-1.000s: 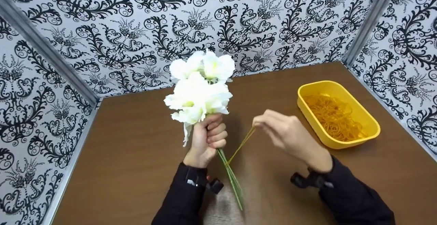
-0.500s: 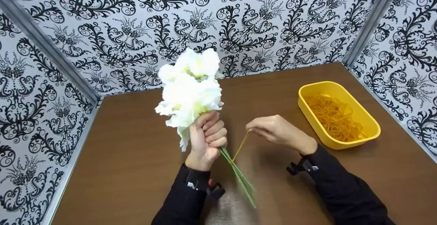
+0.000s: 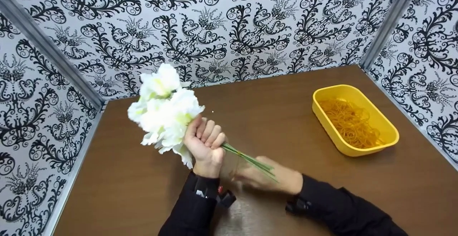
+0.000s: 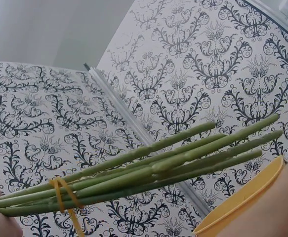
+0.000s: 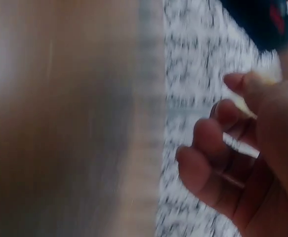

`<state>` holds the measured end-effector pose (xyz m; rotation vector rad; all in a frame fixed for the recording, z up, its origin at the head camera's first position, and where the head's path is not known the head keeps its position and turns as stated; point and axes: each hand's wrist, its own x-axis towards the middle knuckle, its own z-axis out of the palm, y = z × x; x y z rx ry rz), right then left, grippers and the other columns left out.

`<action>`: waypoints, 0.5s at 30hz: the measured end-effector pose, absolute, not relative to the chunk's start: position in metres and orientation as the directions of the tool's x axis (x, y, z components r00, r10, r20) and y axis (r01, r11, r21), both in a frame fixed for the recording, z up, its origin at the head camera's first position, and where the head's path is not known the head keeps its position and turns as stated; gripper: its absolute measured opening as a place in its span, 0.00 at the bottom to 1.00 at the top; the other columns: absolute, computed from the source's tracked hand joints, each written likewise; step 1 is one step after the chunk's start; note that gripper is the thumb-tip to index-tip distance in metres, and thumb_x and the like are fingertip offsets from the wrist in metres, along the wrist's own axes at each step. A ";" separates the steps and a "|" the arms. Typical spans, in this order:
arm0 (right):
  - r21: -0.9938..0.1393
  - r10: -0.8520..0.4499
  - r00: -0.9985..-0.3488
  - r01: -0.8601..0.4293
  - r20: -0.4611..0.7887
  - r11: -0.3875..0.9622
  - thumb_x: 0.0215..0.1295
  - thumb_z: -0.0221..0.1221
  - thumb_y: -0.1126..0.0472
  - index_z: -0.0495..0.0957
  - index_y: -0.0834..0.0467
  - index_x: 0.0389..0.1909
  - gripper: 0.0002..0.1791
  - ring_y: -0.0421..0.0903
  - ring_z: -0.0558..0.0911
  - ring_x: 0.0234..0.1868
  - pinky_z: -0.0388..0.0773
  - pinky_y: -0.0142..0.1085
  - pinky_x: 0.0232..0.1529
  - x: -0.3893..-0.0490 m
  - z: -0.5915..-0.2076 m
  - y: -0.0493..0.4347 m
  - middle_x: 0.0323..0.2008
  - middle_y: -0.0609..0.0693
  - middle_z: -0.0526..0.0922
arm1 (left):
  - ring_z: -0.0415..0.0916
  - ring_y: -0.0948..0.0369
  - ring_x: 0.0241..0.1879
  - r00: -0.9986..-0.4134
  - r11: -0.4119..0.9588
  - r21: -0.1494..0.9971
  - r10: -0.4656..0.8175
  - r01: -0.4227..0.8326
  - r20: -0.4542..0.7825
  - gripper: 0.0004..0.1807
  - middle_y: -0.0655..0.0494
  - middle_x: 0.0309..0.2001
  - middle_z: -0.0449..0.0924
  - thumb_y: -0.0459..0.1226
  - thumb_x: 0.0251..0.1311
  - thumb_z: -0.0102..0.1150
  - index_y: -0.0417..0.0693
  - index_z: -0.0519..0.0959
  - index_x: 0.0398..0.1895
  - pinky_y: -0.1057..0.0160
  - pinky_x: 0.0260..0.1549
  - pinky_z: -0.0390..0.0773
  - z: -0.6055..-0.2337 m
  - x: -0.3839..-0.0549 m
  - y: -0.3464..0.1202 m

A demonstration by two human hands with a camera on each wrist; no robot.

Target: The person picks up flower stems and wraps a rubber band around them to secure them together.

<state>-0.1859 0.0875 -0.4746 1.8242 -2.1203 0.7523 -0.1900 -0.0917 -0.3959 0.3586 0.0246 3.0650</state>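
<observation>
My left hand [image 3: 205, 144] grips a bunch of white artificial flowers [image 3: 162, 112] just below the blooms. The bunch tilts, blooms to the upper left, and several green stems [image 4: 153, 168] stick out past the hand to the lower right. Around these stems a yellow rubber band [image 4: 60, 195] is looped, with a strand pulled downward in the left wrist view. Below and partly behind the stems, my right hand [image 3: 263, 184] pinches the far end of that band; it is blurred. In the right wrist view the fingers [image 5: 193, 170] are curled, and the band is hard to make out.
A yellow plastic tub [image 3: 388, 135] at the right of the brown table [image 3: 143, 193] holds a heap of rubber bands [image 3: 352, 125]. Patterned black-and-white panels [image 3: 214, 21] with grey metal corner posts enclose the table at the back and sides.
The blooms have swung left and down as my left hand turned, bringing the stems closer to level. My right hand has moved down and left, beneath the stems, taking the band's strand with it.
</observation>
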 end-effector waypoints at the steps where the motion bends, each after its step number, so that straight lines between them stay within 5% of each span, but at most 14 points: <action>1: -0.204 -0.846 -0.188 -0.974 0.500 0.095 0.68 0.62 0.67 0.80 0.56 0.39 0.03 0.33 0.79 0.26 0.74 0.19 0.28 -0.178 -0.472 0.084 0.28 0.43 0.83 | 0.40 0.69 0.11 -0.974 -0.999 0.017 0.038 -0.035 0.224 0.25 0.65 0.12 0.45 0.35 0.64 0.52 0.52 0.54 0.12 0.74 0.08 0.44 -0.396 -0.191 -0.092; 3: -0.213 -0.861 -0.234 -0.965 0.451 0.151 0.68 0.60 0.68 0.78 0.56 0.35 0.04 0.32 0.75 0.23 0.70 0.19 0.24 -0.163 -0.467 0.079 0.25 0.42 0.80 | 0.39 0.69 0.11 -0.978 -1.000 0.012 0.007 -0.004 0.209 0.25 0.65 0.12 0.45 0.35 0.65 0.51 0.52 0.55 0.11 0.74 0.08 0.43 -0.397 -0.193 -0.093; 5: -0.238 -0.866 -0.350 -0.931 0.357 0.278 0.68 0.60 0.68 0.76 0.54 0.31 0.07 0.33 0.73 0.19 0.66 0.22 0.18 -0.148 -0.459 0.078 0.22 0.42 0.77 | 0.39 0.69 0.11 -0.981 -1.000 0.012 -0.018 0.020 0.192 0.24 0.65 0.12 0.44 0.35 0.66 0.49 0.52 0.56 0.11 0.74 0.08 0.42 -0.399 -0.196 -0.095; 8: -0.133 -0.841 -0.472 -0.881 0.262 0.453 0.62 0.62 0.68 0.73 0.51 0.29 0.09 0.37 0.72 0.16 0.64 0.28 0.13 -0.127 -0.446 0.083 0.21 0.41 0.76 | 0.38 0.69 0.11 -0.986 -0.998 0.028 -0.051 0.056 0.160 0.25 0.65 0.12 0.44 0.36 0.69 0.45 0.51 0.57 0.10 0.74 0.09 0.41 -0.404 -0.201 -0.098; 10: -0.012 -0.830 -0.479 -0.868 0.286 0.497 0.58 0.64 0.67 0.72 0.51 0.29 0.11 0.41 0.72 0.13 0.62 0.32 0.10 -0.116 -0.438 0.087 0.20 0.41 0.76 | 0.38 0.69 0.11 -0.986 -0.996 0.044 -0.068 0.076 0.150 0.25 0.65 0.12 0.44 0.36 0.70 0.43 0.52 0.57 0.10 0.74 0.09 0.41 -0.406 -0.203 -0.100; 15: 0.171 -0.829 -0.359 -0.869 0.429 0.465 0.53 0.60 0.70 0.72 0.53 0.32 0.10 0.39 0.67 0.10 0.53 0.32 0.07 -0.104 -0.417 0.099 0.19 0.41 0.72 | 0.37 0.69 0.11 -0.981 -0.989 0.098 -0.097 0.115 0.169 0.25 0.65 0.12 0.42 0.36 0.71 0.41 0.52 0.54 0.11 0.74 0.08 0.40 -0.409 -0.206 -0.101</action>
